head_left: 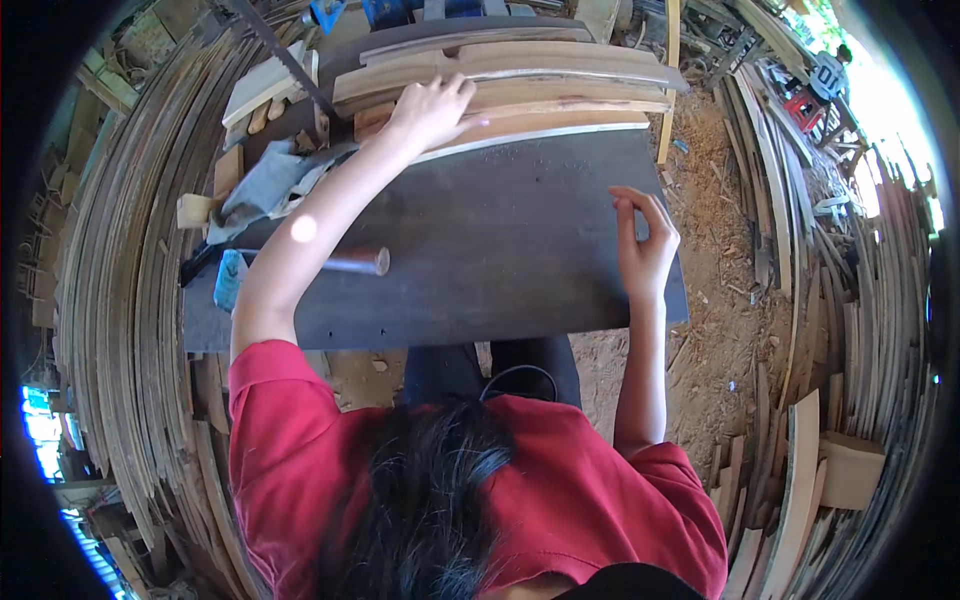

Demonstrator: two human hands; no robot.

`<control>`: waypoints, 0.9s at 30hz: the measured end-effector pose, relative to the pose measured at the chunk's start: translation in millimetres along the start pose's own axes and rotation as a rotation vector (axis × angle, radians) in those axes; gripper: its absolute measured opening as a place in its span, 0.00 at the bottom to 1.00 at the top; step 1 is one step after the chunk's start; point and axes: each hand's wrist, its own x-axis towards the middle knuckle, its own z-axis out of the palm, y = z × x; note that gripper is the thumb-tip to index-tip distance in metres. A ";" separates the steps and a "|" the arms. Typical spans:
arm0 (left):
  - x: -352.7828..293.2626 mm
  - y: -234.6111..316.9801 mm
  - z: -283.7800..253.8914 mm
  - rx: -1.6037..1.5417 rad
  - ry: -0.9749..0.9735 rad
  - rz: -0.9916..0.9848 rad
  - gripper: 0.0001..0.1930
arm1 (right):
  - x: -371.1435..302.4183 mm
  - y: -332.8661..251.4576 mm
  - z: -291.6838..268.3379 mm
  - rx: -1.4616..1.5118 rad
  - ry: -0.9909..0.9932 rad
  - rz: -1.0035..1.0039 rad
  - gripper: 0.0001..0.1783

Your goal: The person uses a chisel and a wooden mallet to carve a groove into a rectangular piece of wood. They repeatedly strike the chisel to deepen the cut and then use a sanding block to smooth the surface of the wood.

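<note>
My left hand [432,112] reaches to the far side of a dark tabletop [480,230]. Its fingers are bent over a wooden board [570,92] in a row of long boards lying side by side; the thumb points right and the fingertips are hidden. Off the table's right part, my right hand [648,245] is raised with bent fingers apart from the thumb and nothing visible between them. Below my left forearm lies a cylindrical object with a round metal end [381,262], partly covered by the arm. A blue item [230,280] lies by my left elbow.
A grey-blue cloth [262,188] and wood blocks [228,172] lie at the table's left. A toothed saw blade [272,48] slants at the far left. Timber stacks [125,300] line both sides. Sawdust covers the floor [715,220]; a person [827,76] is at the far right.
</note>
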 end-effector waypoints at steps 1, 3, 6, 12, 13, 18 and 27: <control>-4.4 -0.5 5.1 0.016 0.066 -0.032 0.38 | 0.0 1.0 0.2 -0.004 -0.001 -0.007 0.07; -9.3 -2.1 15.0 0.050 0.177 -0.095 0.39 | 0.5 2.7 0.7 0.027 0.010 -0.008 0.07; -1.3 -7.8 22.6 -0.016 0.073 -0.113 0.47 | 1.0 4.9 2.0 0.067 0.039 -0.004 0.07; -14.0 2.6 17.5 -0.095 0.056 -0.091 0.53 | 1.3 6.8 4.8 0.067 0.054 -0.024 0.07; -19.3 8.9 13.1 -0.129 0.054 -0.082 0.52 | 1.7 6.6 4.8 0.071 0.051 -0.022 0.07; -51.2 43.4 -19.1 -0.212 0.001 -0.083 0.50 | 3.0 6.8 4.4 0.065 0.108 -0.070 0.07; -112.6 93.2 -73.5 -0.017 0.347 0.155 0.44 | 1.6 16.6 2.4 -0.035 0.204 -0.164 0.07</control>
